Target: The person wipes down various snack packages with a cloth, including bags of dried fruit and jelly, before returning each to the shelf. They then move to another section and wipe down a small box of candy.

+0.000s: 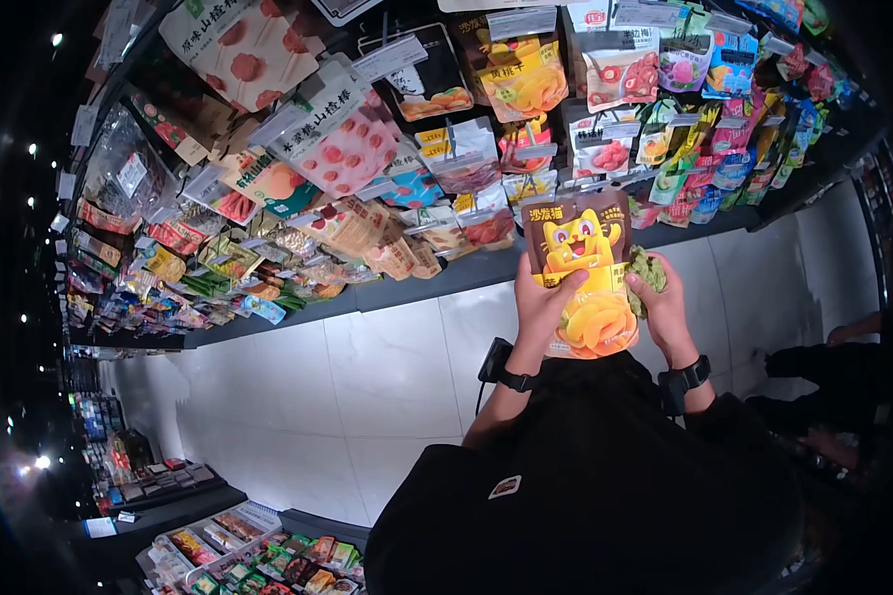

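Note:
A brown and yellow snack pouch [597, 312] with a cartoon cat and orange fruit slices on its front is held upright before my body. My left hand [546, 297] grips its left side, the thumb across the front. At the pouch's right edge, my right hand [662, 295] is closed on a crumpled green item [645, 273], which touches the pouch or lies just beside it. Both wrists carry black devices on straps.
Hanging snack bags [342, 149] fill a rack along the top, with price tags on hooks. Pale floor tiles [387, 367] run below it. A bin of small packets [298, 565] stands at lower left. Another person's dark-clothed legs [824, 372] show at right.

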A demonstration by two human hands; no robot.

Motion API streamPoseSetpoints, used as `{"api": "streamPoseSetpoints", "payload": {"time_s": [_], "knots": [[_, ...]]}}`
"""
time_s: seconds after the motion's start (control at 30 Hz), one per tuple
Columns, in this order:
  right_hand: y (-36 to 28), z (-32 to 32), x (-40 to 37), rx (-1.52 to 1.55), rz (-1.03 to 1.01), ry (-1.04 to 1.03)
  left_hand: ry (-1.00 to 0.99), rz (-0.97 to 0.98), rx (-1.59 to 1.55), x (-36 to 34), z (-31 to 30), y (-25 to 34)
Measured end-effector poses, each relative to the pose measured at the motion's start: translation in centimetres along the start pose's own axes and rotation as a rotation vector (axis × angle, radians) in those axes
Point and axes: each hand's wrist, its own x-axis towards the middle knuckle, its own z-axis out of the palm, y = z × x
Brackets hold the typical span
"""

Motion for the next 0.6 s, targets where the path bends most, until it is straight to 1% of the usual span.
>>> {"api": "streamPoseSetpoints", "payload": {"time_s": [0.03,0.1,0.13,0.17,0.23,0.27,0.3,0.37,0.4,0.43,0.5,0.53,0.57,0.6], "knots": [[0.5,-0.2,-0.2,-0.004,-0.005,0.003,-0.005,0.002,-0.005,0.0,0.1,0.5],[1.6,-0.8,-0.9,0.101,0.145,-0.088,0.071,0.022,-0.081,0.1,-0.2,1.5],[2.0,-1.0,-1.5,0.123,0.193,-0.113,0.099,0.076,-0.089,0.3,-0.5,1.5],[2.1,-1.4,-1.6,0.122,0.196,-0.127,0.110,0.083,-0.089,0.5,-0.9,1.4],[1.9,-1.6,-1.9,-0.176,0.066,-0.070,0.175,0.160,0.102,0.4,-1.5,1.2],[1.5,-1.6,-1.9,-0.223,-0.029,0.018,0.189,0.206,0.239,0.5,-1.8,0.8],[0.5,-0.9,-1.7,-0.222,-0.028,0.014,0.193,0.207,0.241,0.2,-1.4,1.3],[-1.5,1.2,-2.0,-0.173,-0.241,0.224,0.241,0.097,0.677,-1.0,0.1,2.5],[-2.2,2.0,-2.3,-0.239,-0.217,0.166,0.281,0.160,0.765,-1.4,0.7,1.9],[-2.2,2.8,-2.5,-0.205,-0.136,0.058,0.271,0.159,0.763,-1.7,1.5,1.8],[-1.4,3.9,-2.4,-0.231,-0.198,-0.035,0.285,0.528,1.060,-2.0,3.1,1.7],[-1.3,4.1,-2.1,-0.081,-0.140,-0.057,0.235,0.617,0.970,-1.6,3.0,1.0],[-1.1,4.2,-1.8,-0.079,-0.143,-0.066,0.243,0.621,0.973,-1.5,2.8,0.8],[-0.9,4.2,-1.7,0.008,-0.143,-0.087,0.141,0.700,0.985,-1.5,2.8,1.3]]}}
